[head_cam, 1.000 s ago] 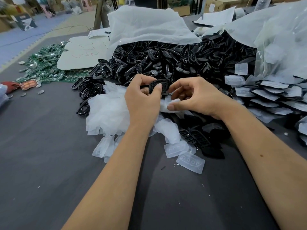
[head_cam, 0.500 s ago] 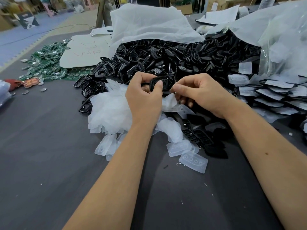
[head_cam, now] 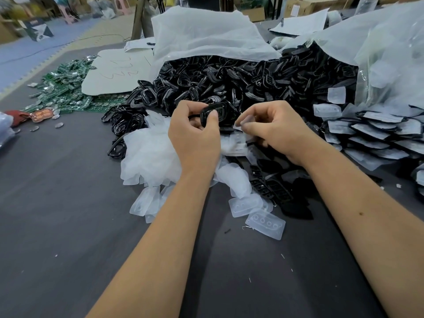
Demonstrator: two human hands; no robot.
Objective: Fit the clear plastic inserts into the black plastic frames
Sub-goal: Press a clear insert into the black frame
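Your right hand (head_cam: 273,131) lifted w/ clear insert (head_cam: 243,121) pinched, now just beside black frame (head_cam: 213,114) gripped in left hand (head_cam: 195,136).

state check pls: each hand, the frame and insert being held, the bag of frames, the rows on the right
left hand: grips a black frame
black frame: held up off the table, opening empty
right hand: pinches a clear insert
clear insert: beside the frame, not yet seated
plastic bag: open, black frames spilling out
finished pieces: inserts fitted, lying in overlapping rows
loose inserts: lying flat on the table
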